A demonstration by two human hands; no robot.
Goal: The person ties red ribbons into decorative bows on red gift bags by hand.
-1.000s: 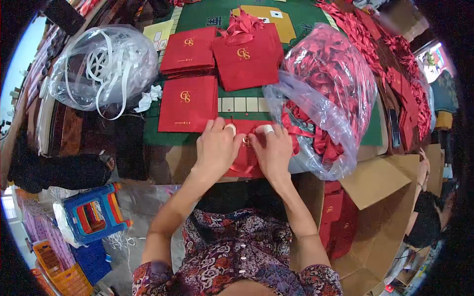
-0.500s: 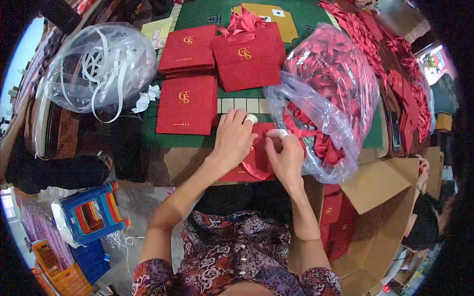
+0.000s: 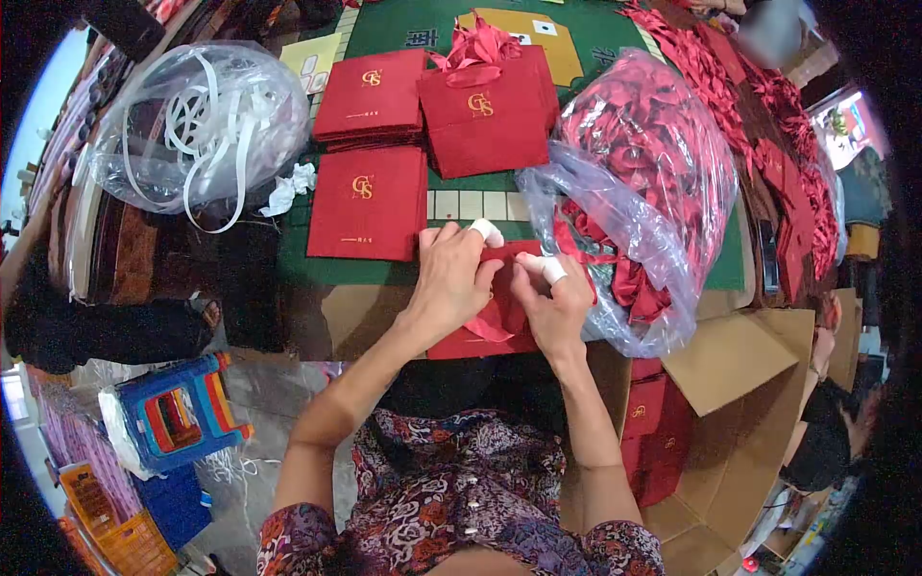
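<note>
A red bag [image 3: 509, 338] lies at the near edge of the green table, with a pink-red ribbon [image 3: 488, 329] hanging across its front. My left hand [image 3: 451, 274] rests on its upper left part, fingers bent and closed, white tape on one finger. On the upper right, my right hand [image 3: 554, 300] pinches at the bag's top edge, with white tape on its index finger. What sits between the fingertips of either hand is too small to make out. Beyond them are stacked flat red bags [image 3: 368, 204] and red bags with ribbon handles [image 3: 485, 120].
A plastic bag of red ribbons [image 3: 653, 144] lies to the right, a plastic bag of white ribbon [image 3: 216, 125] to the left. An open cardboard box [image 3: 759, 432] holding red bags stands at lower right. Stools [image 3: 178, 413] stand lower left. Another person's arm shows at far right.
Both hands stay at the bag with small finger movements. The ribbon's lower loop has shifted and looks shorter. The view has moved slightly.
</note>
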